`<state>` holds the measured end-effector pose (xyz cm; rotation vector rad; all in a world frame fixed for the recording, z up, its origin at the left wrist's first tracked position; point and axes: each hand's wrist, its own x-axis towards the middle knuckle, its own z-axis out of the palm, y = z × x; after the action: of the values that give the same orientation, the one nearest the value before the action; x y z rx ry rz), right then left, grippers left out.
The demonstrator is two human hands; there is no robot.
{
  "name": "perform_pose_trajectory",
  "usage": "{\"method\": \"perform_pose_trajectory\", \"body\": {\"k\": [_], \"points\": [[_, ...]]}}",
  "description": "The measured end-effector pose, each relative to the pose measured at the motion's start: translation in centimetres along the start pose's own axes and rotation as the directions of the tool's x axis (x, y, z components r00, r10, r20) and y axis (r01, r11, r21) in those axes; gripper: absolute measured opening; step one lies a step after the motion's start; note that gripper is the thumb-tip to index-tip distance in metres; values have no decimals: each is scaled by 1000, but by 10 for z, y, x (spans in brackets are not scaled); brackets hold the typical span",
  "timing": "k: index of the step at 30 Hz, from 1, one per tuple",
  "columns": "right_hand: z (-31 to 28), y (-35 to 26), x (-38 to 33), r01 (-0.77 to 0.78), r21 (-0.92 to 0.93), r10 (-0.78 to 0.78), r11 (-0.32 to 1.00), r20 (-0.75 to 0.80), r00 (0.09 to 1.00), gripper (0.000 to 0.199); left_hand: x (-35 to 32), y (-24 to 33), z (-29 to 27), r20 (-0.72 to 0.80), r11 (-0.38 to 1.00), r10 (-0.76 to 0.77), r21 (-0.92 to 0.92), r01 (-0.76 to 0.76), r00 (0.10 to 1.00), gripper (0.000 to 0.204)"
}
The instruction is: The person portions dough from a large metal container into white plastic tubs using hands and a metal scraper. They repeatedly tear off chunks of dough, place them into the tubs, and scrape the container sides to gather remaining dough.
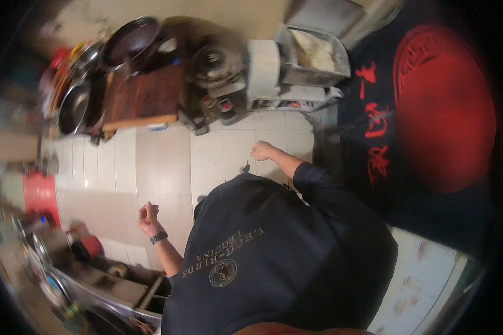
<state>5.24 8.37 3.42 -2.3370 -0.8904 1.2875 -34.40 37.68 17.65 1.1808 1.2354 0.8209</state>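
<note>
From the head camera I am looking almost straight down over a dark navy sweatshirt (279,262) onto a pale tiled floor (162,167), and the picture is smeared with motion blur. My left hand (148,215) is curled into a loose fist, empty as far as I can see, with a dark watch (159,237) on the wrist; it hangs over the tiles, touching nothing. My right hand (261,149) is also closed and empty, raised in front of the body — no object lies within reach of either of the hands.

Nearest the left hand, at the lower left, is a cluttered surface (112,282) with a red pot (90,244) and metal utensils too blurred to tell apart. Across the floor stands a wooden surface (142,97) with a dark wok (131,42) beside it and a round metal appliance (215,64) to its right. To the right hangs a dark cloth (419,111) bearing a large red disc.
</note>
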Motion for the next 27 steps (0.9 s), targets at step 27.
{"method": "perform_pose_trajectory", "body": {"k": [27], "points": [[-365, 341, -26, -113, 599, 536, 793, -596, 599, 31, 39, 58, 735, 958, 831, -170, 266, -488, 232, 26]]}}
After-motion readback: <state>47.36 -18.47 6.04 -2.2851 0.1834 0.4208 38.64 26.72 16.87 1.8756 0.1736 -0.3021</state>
